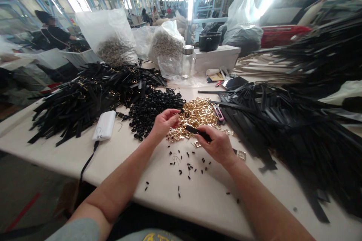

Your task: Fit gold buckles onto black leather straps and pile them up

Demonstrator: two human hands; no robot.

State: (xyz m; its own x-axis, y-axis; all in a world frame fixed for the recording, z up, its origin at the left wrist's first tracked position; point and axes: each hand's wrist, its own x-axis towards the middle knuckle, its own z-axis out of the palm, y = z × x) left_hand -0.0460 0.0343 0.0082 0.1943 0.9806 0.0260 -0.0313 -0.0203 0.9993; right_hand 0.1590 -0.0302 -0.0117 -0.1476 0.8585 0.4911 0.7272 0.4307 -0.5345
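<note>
My right hand point(216, 143) is closed around a short black strap point(195, 130), whose end points left over a heap of gold-coloured buckles point(200, 111). A little to the left, my left hand point(165, 123) pinches a small black loop point(181, 111) between thumb and forefinger, above the heap's edge. Beside that hand lies a mound of black loops point(154, 111). The two hands are apart, and the loop and strap do not touch. Small black bits point(189, 166) are scattered on the table point(158, 180) below the hands.
Black straps with buckles point(76, 98) are piled at left, plain black straps point(271, 120) at right. A white power bank point(104, 125) with a cable lies left. Behind stand a glass bottle point(187, 62), a white box point(216, 58) and filled plastic bags point(166, 45). A pink-handled cutter point(219, 113) lies beside the buckles.
</note>
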